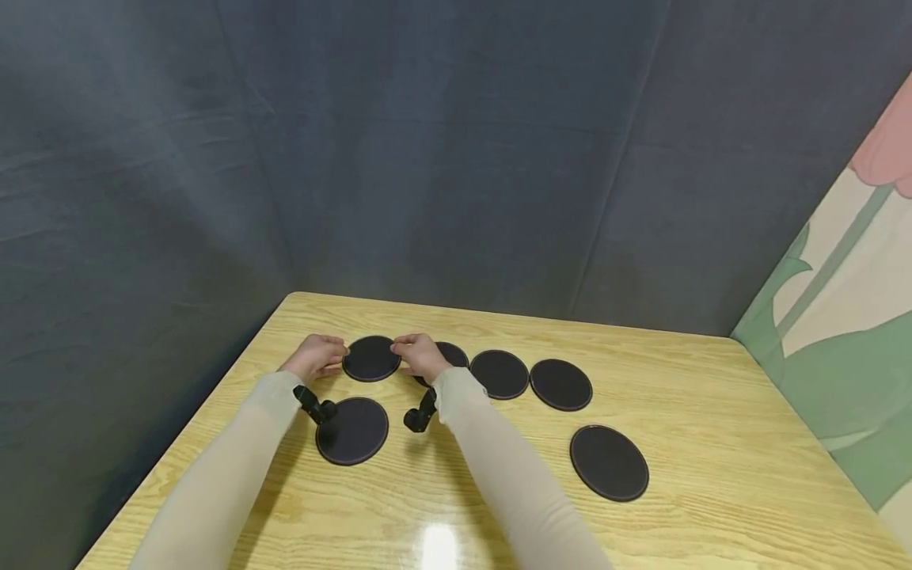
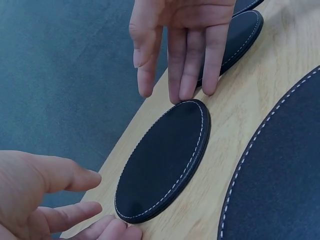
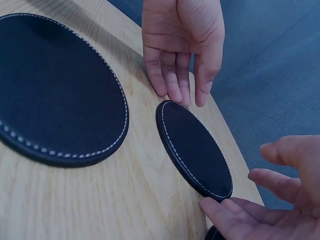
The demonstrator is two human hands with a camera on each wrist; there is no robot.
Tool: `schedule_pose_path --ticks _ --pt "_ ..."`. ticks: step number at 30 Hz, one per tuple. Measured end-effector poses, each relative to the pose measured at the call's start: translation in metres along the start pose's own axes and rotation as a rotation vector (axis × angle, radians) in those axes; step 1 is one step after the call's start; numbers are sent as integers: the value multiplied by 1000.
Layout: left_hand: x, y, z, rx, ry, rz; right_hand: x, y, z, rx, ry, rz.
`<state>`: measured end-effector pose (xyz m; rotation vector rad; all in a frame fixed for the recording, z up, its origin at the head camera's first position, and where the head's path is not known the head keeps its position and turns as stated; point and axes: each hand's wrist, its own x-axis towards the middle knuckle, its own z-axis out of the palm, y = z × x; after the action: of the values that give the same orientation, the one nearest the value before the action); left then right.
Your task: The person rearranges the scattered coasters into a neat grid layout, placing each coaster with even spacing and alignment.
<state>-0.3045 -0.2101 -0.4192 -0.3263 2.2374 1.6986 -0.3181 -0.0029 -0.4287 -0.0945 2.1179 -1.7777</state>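
Note:
A round black coaster with pale stitching round its rim lies flat on the wooden table between my two hands. On its left side is my left hand, its extended fingertips at the rim; in the left wrist view the thumb stands apart above it. My right hand meets the opposite rim with its fingertips, the thumb likewise raised. Just beyond the right hand, a second coaster is partly hidden by it. Closer to me, below the left wrist, lies another coaster.
Two more coasters, one beside the partly hidden one and another at the row's right end, continue the back row. A separate coaster lies nearer on the right. A dark curtain hangs behind the wooden table.

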Motion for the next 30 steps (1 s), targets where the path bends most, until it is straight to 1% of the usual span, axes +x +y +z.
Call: schedule_pose_path --ticks 6,12,16,20,25,30 --pt "-1 -2 0 -8 14 -3 -4 -6 5 -14 9 14" --pt "1 -3 3 -21 37 -11 -6 -7 4 -15 5 18" --pt "2 -4 2 -27 48 1 -5 -7 4 -38 5 11" --pt "1 -3 2 -16 54 22 -3 -4 3 -33 26 14" --pt "0 -2 7 -51 117 13 -3 -3 1 4 70 29" --pt "-3 1 9 -82 190 34 -4 -3 -2 37 114 18"
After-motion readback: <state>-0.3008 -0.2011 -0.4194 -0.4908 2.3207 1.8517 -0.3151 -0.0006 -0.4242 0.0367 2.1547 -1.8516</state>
